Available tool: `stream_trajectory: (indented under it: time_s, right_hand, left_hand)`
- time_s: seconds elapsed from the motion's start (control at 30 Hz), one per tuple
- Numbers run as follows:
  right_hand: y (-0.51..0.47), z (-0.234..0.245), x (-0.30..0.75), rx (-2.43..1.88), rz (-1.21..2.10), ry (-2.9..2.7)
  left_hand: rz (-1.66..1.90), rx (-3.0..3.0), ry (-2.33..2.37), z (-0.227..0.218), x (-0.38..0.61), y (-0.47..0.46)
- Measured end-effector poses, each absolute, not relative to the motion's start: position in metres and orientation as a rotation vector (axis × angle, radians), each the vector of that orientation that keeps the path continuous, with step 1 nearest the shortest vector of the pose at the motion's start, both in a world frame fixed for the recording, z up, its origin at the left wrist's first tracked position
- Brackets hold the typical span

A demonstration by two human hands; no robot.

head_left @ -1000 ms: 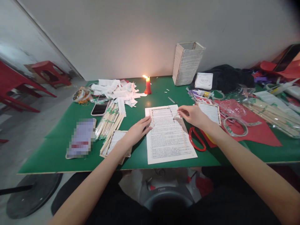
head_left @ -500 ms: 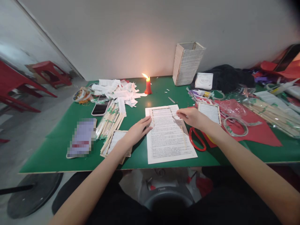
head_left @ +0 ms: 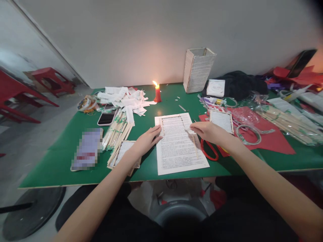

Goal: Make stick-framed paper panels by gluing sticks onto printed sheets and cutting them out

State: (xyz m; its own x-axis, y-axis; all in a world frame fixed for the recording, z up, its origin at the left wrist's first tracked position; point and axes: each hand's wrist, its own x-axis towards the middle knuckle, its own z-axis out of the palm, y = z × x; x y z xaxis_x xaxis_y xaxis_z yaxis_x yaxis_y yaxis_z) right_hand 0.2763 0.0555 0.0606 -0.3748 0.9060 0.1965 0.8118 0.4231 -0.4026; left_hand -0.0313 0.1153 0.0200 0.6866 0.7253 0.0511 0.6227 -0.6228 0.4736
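Note:
A printed paper sheet [head_left: 179,154] lies flat on the green table [head_left: 60,164], with thin wooden sticks [head_left: 171,116] forming a frame on its upper part. My left hand [head_left: 147,141] rests open on the sheet's left edge, fingertips beside the frame. My right hand [head_left: 207,131] reaches over the sheet's right side, its fingertips pinched on a small white paper strip [head_left: 189,131]. Below those fingers, a loose wooden stick [head_left: 194,147] lies on the sheet. Red-handled scissors [head_left: 208,150] lie just below my right palm.
A lit red candle [head_left: 157,94] stands beyond the sheet, beside a heap of white paper scraps [head_left: 123,97]. Bundled wooden sticks [head_left: 117,134], a phone [head_left: 106,118], small stick-framed papers [head_left: 221,121] and a stick-built box [head_left: 198,66] surround the work area.
My right hand has shifted slightly toward me along the sheet. The left hand stays in place. The whole view has turned a little, moving the table contents slightly left.

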Motion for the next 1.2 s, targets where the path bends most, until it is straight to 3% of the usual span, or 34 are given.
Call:
stream_trajectory:
  time_s: [0.5, 0.9, 1.2]
  right_hand:
    - [0.052, 0.065, 0.288, -1.313, 0.269, -2.046]
    - [0.053, 0.062, 0.293, -1.259, 0.143, -2.026]
    - [0.051, 0.064, 0.292, -1.254, 0.226, -2.004]
  left_hand:
    - [0.332, 2.799, 0.902, 0.021, -0.042, 0.068]
    - [0.482, 2.91, 0.639, 0.011, 0.018, 0.033]
    - [0.404, 2.845, 1.053, -0.002, 0.027, 0.003]
